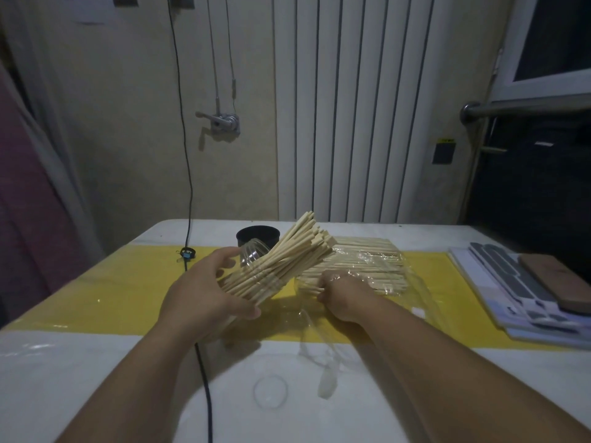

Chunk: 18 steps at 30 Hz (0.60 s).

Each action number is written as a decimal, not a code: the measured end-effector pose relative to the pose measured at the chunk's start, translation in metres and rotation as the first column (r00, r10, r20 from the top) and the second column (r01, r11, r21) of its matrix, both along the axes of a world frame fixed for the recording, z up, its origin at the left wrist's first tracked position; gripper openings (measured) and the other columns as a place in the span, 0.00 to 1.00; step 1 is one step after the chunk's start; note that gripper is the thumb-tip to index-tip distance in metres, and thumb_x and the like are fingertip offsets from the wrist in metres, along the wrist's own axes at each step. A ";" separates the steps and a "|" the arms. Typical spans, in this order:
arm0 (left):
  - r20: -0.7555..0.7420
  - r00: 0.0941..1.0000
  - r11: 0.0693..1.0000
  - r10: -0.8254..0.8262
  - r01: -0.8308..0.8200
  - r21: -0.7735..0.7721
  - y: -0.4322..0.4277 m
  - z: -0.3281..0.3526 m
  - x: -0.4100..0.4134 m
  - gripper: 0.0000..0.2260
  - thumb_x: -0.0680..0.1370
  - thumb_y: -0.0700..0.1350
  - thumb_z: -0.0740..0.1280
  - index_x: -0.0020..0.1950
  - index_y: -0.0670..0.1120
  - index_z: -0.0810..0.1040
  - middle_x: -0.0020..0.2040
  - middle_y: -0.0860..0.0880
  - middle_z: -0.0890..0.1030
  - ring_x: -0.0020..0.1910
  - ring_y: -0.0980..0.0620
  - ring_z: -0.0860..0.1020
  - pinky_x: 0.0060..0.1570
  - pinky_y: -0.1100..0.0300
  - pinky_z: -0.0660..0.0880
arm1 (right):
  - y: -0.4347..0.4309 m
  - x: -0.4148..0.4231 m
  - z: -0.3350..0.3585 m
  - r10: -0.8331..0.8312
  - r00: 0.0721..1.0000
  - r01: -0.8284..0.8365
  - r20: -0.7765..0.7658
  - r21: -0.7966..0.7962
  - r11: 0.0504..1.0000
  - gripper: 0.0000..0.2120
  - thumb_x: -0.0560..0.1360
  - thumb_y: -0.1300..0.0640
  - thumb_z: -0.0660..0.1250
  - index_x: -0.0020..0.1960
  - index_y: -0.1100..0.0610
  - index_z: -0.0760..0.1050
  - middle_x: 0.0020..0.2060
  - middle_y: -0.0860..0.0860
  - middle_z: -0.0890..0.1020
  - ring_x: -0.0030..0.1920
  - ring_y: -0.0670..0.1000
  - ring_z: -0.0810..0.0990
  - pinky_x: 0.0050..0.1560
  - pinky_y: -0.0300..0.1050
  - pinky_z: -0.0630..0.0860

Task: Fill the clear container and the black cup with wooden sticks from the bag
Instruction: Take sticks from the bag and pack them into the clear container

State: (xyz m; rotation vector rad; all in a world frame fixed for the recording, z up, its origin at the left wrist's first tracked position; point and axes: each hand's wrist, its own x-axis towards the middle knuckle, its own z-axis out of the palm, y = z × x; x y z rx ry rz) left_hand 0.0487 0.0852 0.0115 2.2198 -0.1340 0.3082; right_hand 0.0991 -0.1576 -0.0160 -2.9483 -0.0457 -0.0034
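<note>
Leaning clear container (pixel 252 254) holds wooden sticks (pixel 287 254); black cup (pixel 257 237) stands just behind.

With left hand (pixel 204 292), grips tilted clear container (pixel 252 254) packed with wooden sticks (pixel 287 252); with right hand (pixel 340 297), pinches stick ends inside bag (pixel 396 266) just right of container, with black cup (pixel 257 235) just behind container.

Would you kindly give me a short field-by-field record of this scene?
left hand: grips the tilted clear plastic container, packed with pale wooden sticks
right hand: reaches into the clear plastic bag, fingers curled on the bagged sticks
round black cup: upright behind the container, no sticks visible in it
surface: white table with a yellow mat
</note>
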 end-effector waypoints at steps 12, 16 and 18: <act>-0.001 1.000 1.000 -0.014 0.014 0.002 -0.002 0.001 -0.001 0.42 0.48 0.53 0.79 0.59 0.70 0.70 0.58 0.60 0.77 0.54 0.56 0.77 0.53 0.51 0.76 | 0.006 -0.035 0.009 0.124 0.991 -0.107 0.051 -0.260 0.960 0.14 0.80 0.56 0.58 0.65 0.54 0.72 0.62 0.55 0.78 0.61 0.59 0.78 0.48 0.46 0.69; 0.002 1.000 1.000 -0.014 0.014 0.011 -0.003 0.001 -0.002 0.40 0.47 0.54 0.79 0.56 0.71 0.70 0.58 0.61 0.77 0.55 0.56 0.77 0.54 0.49 0.77 | 0.007 -0.049 0.009 0.116 0.993 -0.111 0.018 -0.196 0.974 0.10 0.79 0.56 0.61 0.58 0.54 0.76 0.58 0.54 0.80 0.58 0.58 0.79 0.46 0.45 0.68; -0.002 1.000 1.000 -0.018 0.018 -0.007 -0.004 0.001 -0.002 0.38 0.47 0.54 0.79 0.53 0.73 0.70 0.58 0.61 0.77 0.56 0.55 0.77 0.56 0.48 0.77 | 0.003 -0.058 0.015 0.129 0.991 -0.123 0.021 -0.169 0.978 0.08 0.80 0.52 0.61 0.56 0.53 0.75 0.58 0.54 0.79 0.58 0.58 0.78 0.46 0.45 0.68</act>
